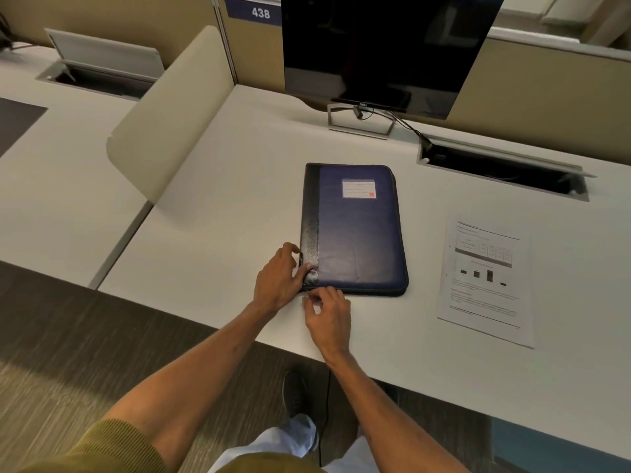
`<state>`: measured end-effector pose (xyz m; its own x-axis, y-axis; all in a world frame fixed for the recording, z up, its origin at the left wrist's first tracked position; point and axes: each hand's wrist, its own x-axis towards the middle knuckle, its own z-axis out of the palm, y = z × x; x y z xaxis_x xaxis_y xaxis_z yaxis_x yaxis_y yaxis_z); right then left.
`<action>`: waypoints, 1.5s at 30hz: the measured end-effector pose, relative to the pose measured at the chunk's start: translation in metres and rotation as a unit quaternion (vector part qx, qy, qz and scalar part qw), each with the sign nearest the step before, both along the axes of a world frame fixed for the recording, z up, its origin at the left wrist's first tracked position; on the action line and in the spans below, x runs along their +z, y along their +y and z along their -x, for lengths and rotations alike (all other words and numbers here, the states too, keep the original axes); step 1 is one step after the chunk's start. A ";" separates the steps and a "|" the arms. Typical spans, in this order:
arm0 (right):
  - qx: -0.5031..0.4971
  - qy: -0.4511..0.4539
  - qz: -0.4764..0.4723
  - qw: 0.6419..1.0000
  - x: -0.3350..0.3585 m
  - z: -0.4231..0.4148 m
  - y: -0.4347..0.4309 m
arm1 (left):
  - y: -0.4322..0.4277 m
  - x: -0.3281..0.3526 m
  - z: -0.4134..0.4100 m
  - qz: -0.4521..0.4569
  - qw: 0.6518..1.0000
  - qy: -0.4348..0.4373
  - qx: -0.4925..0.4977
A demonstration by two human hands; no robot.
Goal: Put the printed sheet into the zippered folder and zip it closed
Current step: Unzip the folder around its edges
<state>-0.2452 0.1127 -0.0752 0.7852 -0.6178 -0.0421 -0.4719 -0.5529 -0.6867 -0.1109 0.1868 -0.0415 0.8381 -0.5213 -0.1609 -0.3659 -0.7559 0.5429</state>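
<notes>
Blue and black, the zippered folder [355, 233] lies flat and shut on the white worktop [222, 216]. At the folder's near left corner, the left hand [278, 281] rests with loose fingers [289, 249], its thumb pressing the black spine. The right hand [329, 315] pinches the folder's near edge with curled fingers. The printed sheet [488, 281] lies flat, well off to the folder's right.

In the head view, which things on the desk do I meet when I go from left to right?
From the left: beige divider panel → left hand → zippered folder → printed sheet. The right hand overlaps the folder, so it is left out.
</notes>
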 end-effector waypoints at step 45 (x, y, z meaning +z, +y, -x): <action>0.465 0.140 0.202 0.851 0.059 -0.044 -0.100 | 0.014 -0.009 0.096 -0.187 0.954 -0.094 0.214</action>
<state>-0.2007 0.0124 -0.0161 0.9364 0.2568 -0.2391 0.1852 -0.9405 -0.2848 -0.2074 0.2007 -0.0501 0.9938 -0.0601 -0.0940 -0.0445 -0.9861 0.1604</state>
